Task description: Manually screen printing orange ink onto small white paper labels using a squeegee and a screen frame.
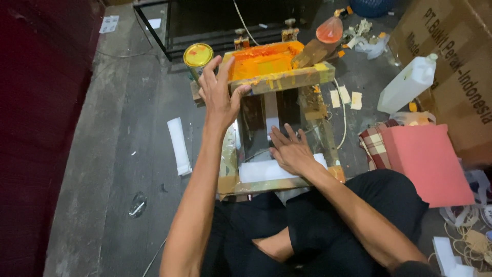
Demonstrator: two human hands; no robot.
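Orange ink coats the raised wooden screen frame (271,64), which is hinged at the far edge of the printing board (277,154) and tilted up off it. The person's left hand (219,90) holds the frame's near left corner, thumb curled over the front rail and fingers spread up across the inked mesh, so it is grasping the frame and keeping it lifted. The right hand (291,150) lies flat and open on the board beneath, fingers splayed and pressing on a white strip (264,171) that sits along the near edge of the board; it grips nothing.

A wooden-handled squeegee (313,51) rests against the frame's far right corner, untouched. A yellow-lidded tin (198,55) stands just beside the frame's left corner. On the floor (118,154) to the left lies another white strip (179,145); to the right are a white plastic bottle (407,84), a pink slab (428,161) and a cardboard box (451,66).

Judging by the pictures, the screen is already loaded with ink and the piece is placed or being placed on the board. Whether the strip under the hand already bears a print cannot be told. Lowering the frame and pulling the squeegee appear not yet done for this piece.
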